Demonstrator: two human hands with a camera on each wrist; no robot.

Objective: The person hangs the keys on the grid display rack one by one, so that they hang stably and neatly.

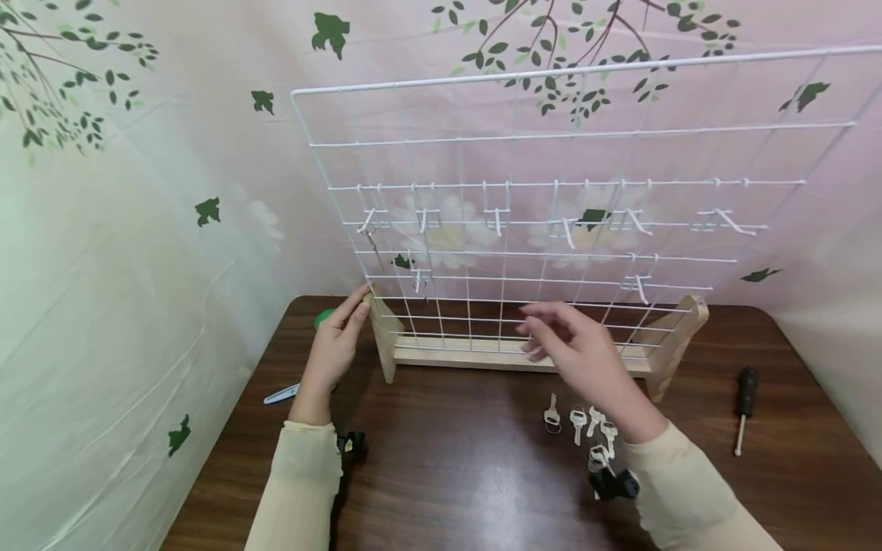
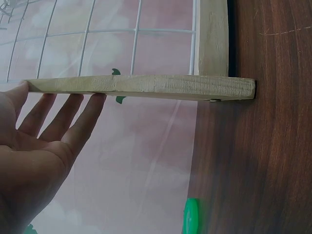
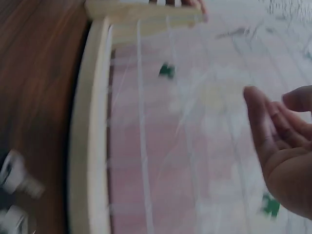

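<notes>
A white wire grid rack (image 1: 482, 252) stands in a wooden base (image 1: 475, 356). My left hand (image 1: 338, 337) holds the upper end of the base's left wooden upright (image 2: 146, 87), with thumb and fingers on different sides. In front of the grid's lower middle, my right hand (image 1: 575, 348) hovers with loosely bent fingers and nothing in them. White hooks (image 1: 498, 222) sit on the grid in two rows. A key (image 1: 373, 243) hangs from the upper left hook, and something small hangs on the lower left hook (image 1: 418, 282). Several loose keys (image 1: 577, 422) lie below my right hand.
A screwdriver (image 1: 744, 405) lies at the table's right. Left of the rack are a light blue flat tool (image 1: 282, 394) and a green round object (image 2: 191, 215), both partly hidden. Patterned cloth (image 1: 172, 291) hangs behind and beside the brown table (image 1: 448, 459).
</notes>
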